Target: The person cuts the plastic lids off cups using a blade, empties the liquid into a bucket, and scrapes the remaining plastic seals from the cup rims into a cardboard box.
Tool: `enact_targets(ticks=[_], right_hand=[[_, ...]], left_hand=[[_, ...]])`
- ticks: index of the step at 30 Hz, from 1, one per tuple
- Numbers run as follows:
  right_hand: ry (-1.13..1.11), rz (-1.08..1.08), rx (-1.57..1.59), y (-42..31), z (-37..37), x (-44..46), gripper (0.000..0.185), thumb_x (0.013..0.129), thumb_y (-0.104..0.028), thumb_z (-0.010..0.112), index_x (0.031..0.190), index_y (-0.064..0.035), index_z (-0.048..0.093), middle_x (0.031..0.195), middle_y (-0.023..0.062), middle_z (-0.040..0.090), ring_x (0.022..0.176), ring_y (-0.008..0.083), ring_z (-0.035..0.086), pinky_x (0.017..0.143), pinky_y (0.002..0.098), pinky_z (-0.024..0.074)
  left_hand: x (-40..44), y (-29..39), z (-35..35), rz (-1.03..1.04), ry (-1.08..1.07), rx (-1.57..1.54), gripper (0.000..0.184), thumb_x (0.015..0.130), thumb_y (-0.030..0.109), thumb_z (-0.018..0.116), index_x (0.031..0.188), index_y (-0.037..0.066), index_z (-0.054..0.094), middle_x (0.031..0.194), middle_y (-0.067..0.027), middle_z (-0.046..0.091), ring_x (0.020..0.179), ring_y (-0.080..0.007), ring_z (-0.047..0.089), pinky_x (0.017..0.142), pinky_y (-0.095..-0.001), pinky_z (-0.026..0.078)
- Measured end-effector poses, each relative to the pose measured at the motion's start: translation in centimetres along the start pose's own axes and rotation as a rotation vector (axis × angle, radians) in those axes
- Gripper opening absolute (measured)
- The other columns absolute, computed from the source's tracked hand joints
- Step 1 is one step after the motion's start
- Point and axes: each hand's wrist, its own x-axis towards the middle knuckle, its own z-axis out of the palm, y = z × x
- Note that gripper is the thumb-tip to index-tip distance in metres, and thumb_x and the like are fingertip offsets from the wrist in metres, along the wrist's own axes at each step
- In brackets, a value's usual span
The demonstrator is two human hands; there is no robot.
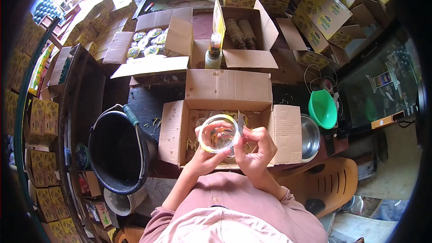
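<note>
One clear cup, its mouth facing up toward the camera, was held in the L hand, fingers curled round it, above an open box. The R hand pinched a blade btwn thumb & fingers, tip up, beside the cup's R edge. A black bucket stood L of the box; a metal bowl & green bowl, R.
</note>
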Motion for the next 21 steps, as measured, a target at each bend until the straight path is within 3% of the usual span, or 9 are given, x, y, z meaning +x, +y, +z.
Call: enact_targets(ticks=[4,13,18,21], right_hand=[[0.001,-0.01,-0.021,0.0,0.0,0.1,0.017,0.067,0.003,0.065,0.082,0.0013,0.057,0.068,0.0081,0.053,0.057,0.0118,0.054,0.052,0.0214,0.0446],[-0.043,-0.047,-0.055,0.7,-0.4,0.4,0.019,0.067,0.005,0.065,0.084,-0.0022,0.059,0.067,0.0079,0.056,0.055,0.0145,0.057,0.051,0.025,0.0461],[0.004,-0.006,0.012,0.6,-0.3,0.2,0.016,0.067,0.006,0.064,0.08,0.0003,0.057,0.067,0.0069,0.054,0.055,0.0113,0.052,0.049,0.021,0.0413],[-0.003,-0.003,0.019,0.2,-0.5,-0.3,0.014,0.068,0.005,0.064,0.08,0.0002,0.057,0.066,0.0069,0.054,0.054,0.011,0.052,0.047,0.0208,0.0407]], left_hand=[[0.1,0.2,-0.5,0.053,-0.06,0.16,0.06,0.076,0.001,0.062,0.125,0.0,0.027,0.119,-0.0116,0.034,0.113,-0.0222,0.04,0.096,-0.034,0.035],[-0.4,1.2,-1.3,-0.033,-0.106,0.185,0.068,0.072,0.006,0.067,0.126,-0.001,0.026,0.118,-0.011,0.035,0.116,-0.0213,0.038,0.098,-0.0325,0.033],[-0.6,0.5,-0.4,-0.108,0.07,-0.309,0.074,0.068,0.012,0.071,0.127,0.005,0.028,0.119,-0.0103,0.035,0.115,-0.0244,0.038,0.096,-0.0372,0.035],[-0.7,-0.6,-0.8,-0.071,0.113,-0.07,0.073,0.069,0.011,0.072,0.127,0.007,0.028,0.119,-0.0109,0.035,0.115,-0.0239,0.039,0.094,-0.0369,0.037]])
